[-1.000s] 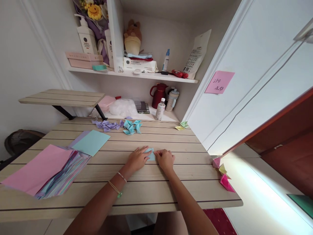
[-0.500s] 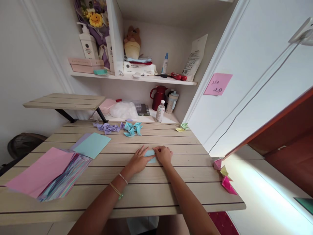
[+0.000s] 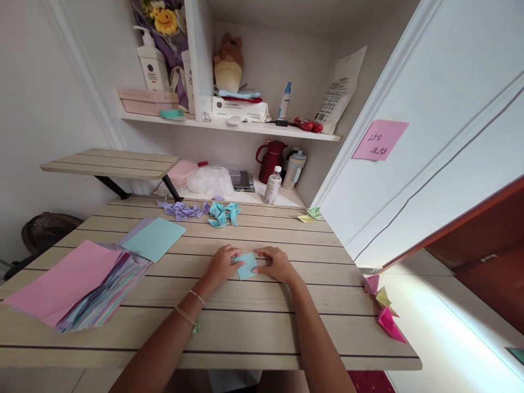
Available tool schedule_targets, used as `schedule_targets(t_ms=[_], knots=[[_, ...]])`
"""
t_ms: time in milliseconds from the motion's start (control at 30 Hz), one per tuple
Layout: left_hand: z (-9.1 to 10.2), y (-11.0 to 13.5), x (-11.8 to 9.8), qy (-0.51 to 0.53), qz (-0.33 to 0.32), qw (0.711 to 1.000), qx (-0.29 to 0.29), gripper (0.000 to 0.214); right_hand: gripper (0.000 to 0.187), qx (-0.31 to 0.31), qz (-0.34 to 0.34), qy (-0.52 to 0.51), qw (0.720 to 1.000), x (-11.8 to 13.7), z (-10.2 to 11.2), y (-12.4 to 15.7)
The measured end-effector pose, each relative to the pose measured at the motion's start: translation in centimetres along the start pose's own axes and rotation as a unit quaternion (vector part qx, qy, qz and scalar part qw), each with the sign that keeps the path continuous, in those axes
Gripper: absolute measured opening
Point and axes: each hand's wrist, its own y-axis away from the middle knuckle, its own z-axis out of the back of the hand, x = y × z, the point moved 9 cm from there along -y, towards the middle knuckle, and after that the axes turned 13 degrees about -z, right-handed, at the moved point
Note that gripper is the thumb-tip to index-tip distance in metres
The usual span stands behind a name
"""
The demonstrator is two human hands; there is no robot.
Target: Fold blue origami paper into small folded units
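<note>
A small folded square of light blue paper (image 3: 248, 267) lies in front of me on the wooden table. My left hand (image 3: 223, 265) pinches its left edge, thumb on top and the fingers curled behind. At the right edge, my right hand (image 3: 279, 265) has its thumb tip on the paper and its index finger reaching to the far corner. Beyond the hands sit folded turquoise paper pieces (image 3: 223, 214) beside a row of folded purple paper pieces (image 3: 180, 209).
A thick stack of coloured paper (image 3: 69, 281) is at left, near a light blue sheet (image 3: 158, 239). Folded pink and yellow pieces (image 3: 383, 298) line the right edge. A small raised shelf (image 3: 110, 162) stands back left; a bottle (image 3: 273, 185) stands at the back.
The left hand no longer lies flat over the paper; its fingers have drawn back to the left edge. The right hand's thumb has spread toward me. More of the paper shows, turned slightly.
</note>
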Motion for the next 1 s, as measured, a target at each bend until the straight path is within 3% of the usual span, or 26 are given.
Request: schedule_targets(t_ms=[233, 433, 667, 733, 867, 1000], knots=[[0.4, -0.1, 1.1, 0.043, 0.049, 0.998, -0.027, 0.024, 0.069, 0.017, 0.084, 0.051, 0.995, 1.4, -1.1, 0.4], [0.9, -0.1, 1.8, 0.107, 0.070, 0.990, -0.067, 0.029, 0.024, 0.011, 0.098, -0.011, 0.995, 2.1, -0.2, 0.5], [1.9, 0.1, 2.4, 0.134, 0.076, 0.980, -0.129, 0.037, 0.023, -0.071, 0.022, -0.091, 0.993, 0.8, 0.9, -0.1], [1.9, 0.0, 2.3, 0.136, 0.078, 0.980, -0.125, 0.039, 0.025, -0.088, -0.014, -0.185, 0.979, -0.3, 0.8, -0.4], [1.3, -0.3, 2.2, 0.170, 0.103, 0.974, -0.107, 0.050, 0.035, -0.065, -0.056, -0.383, 0.920, -2.1, -0.3, -1.3], [-1.4, -1.1, 1.6, 0.322, 0.121, 0.939, -0.024, 0.048, 0.038, -0.025, -0.051, -0.470, 0.881, -1.9, -0.8, -1.8]])
